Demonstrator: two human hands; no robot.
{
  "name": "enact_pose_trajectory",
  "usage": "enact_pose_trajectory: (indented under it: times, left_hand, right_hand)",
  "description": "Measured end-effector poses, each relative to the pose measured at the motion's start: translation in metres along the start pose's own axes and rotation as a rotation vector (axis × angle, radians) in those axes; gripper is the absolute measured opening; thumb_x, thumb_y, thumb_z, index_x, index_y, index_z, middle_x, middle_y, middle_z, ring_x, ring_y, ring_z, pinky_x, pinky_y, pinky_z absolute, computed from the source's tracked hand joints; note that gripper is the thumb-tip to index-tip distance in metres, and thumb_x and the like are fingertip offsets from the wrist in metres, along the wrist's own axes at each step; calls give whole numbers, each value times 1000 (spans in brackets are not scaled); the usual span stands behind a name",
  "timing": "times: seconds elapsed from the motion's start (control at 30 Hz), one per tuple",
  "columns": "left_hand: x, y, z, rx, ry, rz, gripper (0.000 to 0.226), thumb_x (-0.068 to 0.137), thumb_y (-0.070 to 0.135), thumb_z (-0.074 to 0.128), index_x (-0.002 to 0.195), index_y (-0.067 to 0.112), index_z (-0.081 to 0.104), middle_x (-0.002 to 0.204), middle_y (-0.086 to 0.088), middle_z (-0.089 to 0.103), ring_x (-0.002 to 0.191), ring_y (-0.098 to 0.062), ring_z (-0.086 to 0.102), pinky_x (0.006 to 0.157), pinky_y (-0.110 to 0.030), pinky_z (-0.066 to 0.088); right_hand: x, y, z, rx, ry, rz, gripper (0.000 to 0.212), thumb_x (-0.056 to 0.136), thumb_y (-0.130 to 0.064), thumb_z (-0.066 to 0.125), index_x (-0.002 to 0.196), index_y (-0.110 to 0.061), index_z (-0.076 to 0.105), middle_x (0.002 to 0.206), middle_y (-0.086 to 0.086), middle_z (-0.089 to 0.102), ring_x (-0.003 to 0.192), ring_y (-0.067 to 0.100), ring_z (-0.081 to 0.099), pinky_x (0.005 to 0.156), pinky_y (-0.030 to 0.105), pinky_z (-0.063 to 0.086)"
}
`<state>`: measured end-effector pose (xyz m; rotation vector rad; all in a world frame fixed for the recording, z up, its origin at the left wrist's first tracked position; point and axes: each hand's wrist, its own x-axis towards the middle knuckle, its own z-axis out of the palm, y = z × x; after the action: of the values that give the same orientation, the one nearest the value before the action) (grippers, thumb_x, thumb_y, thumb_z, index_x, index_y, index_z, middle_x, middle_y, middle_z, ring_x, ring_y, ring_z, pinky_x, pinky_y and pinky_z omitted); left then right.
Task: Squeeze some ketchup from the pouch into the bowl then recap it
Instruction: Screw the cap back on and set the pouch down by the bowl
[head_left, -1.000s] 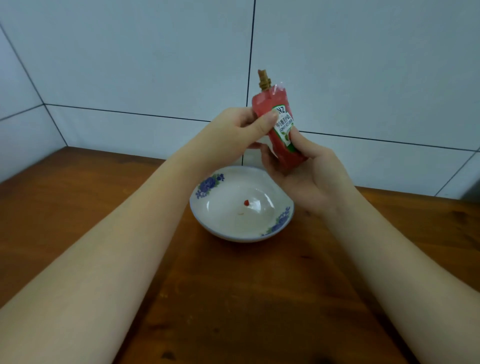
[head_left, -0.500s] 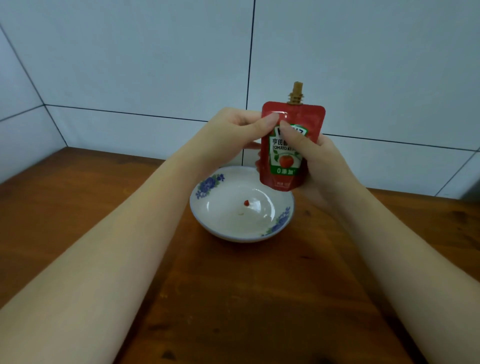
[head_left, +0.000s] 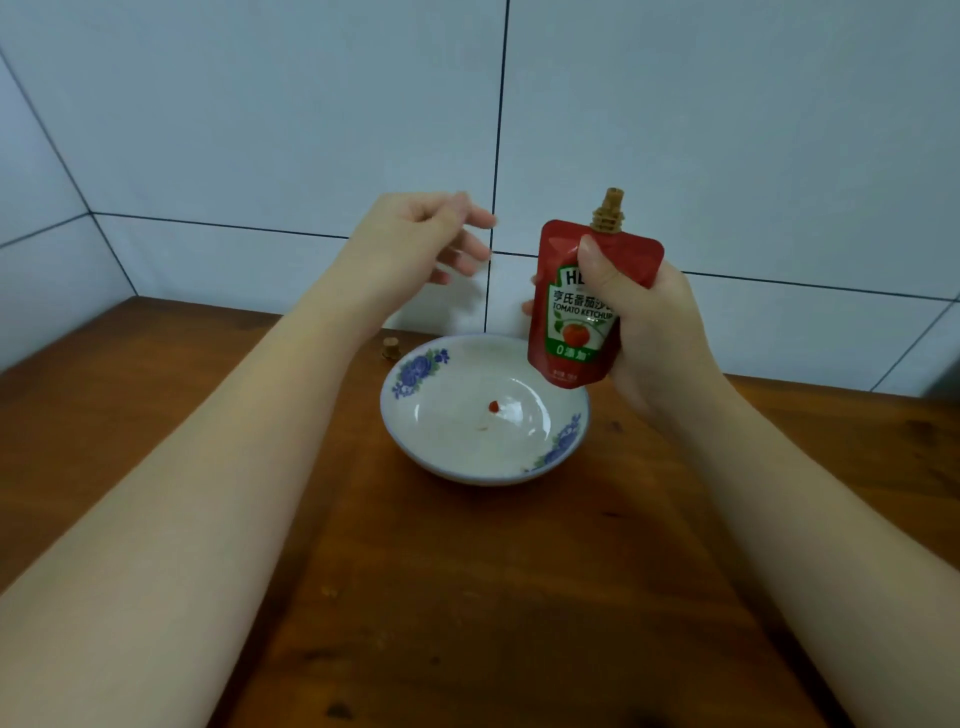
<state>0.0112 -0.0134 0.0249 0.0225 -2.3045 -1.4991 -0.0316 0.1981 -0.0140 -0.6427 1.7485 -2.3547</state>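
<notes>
Bowl (head_left: 484, 410), taken as the landmark: white, shallow, with blue flower prints on its rim, it is sitting on a brown wooden table (head_left: 493, 597) not far from the tiled wall (head_left: 311, 130) that is closing off the far edge. Nearer than the bowl, the tabletop is lying bare between the two forearms, giving open room toward the viewer; to the left of the bowl the wood is running out to a corner where a side wall is meeting the back one. Behind the bowl's far-left rim a small tan cap (head_left: 390, 347) is standing on the table, apart from the rim. Inside the bowl a small red dab of ketchup (head_left: 494, 406) is lying near the centre, with a fainter smear just beside it. Pouch (head_left: 582, 312): red, with a green-and-white label reading TOMATO KETCHUP and a tomato picture, it is being held upright above the bowl's far-right rim, its tan threaded spout (head_left: 609, 210) pointing up and uncapped. Right hand (head_left: 649, 332) is wrapping the pouch from the right side, thumb pressing across the upper front. Left hand (head_left: 415, 244) is hovering above and behind the bowl's left side, fingers loosely spread and blurred, gripping nothing and touching nothing.
</notes>
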Motion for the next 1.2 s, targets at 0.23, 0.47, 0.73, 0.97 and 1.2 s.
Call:
enact_pose_trajectory:
  times: [0.23,0.47,0.73,0.97,1.2]
  left_hand:
    - [8,-30,-11,750,-33,-214,24,93,8,53,100,21,72,87,-1,63,74,-21,56,66,-26,41]
    - [5,-44,-11,1004,-178,-300,26,98,35,63,104,10,68,113,-14,73,103,-34,65,78,-32,43]
    - [4,-54,-9,1103,-237,-392,39,96,31,62,64,14,48,88,-14,63,80,-31,55,72,-33,41]
    - [5,-56,-10,1098,-188,-359,24,97,20,61,114,5,69,119,-18,70,108,-38,66,83,-37,49]
    - [4,-9,6,187,35,-40,11,94,11,68,104,6,68,89,-12,71,62,-18,64,61,-19,51]
  right_hand:
    - [-2,-2,1,-194,66,-95,20,95,-37,73,105,-19,71,92,3,82,81,25,81,68,35,65]
    - [-6,-6,3,-225,49,-110,17,94,-27,75,89,-10,75,91,25,75,77,36,78,62,33,64]
    - [-3,-1,-2,-257,109,-154,35,92,-24,77,91,10,69,89,36,71,79,51,72,68,53,64]
    - [-1,-2,-4,-304,110,-149,40,91,-26,78,89,12,68,86,34,71,76,50,73,63,51,64]
    - [4,-3,-7,-473,136,-174,40,87,-36,79,82,3,70,80,29,73,71,45,75,64,63,60]
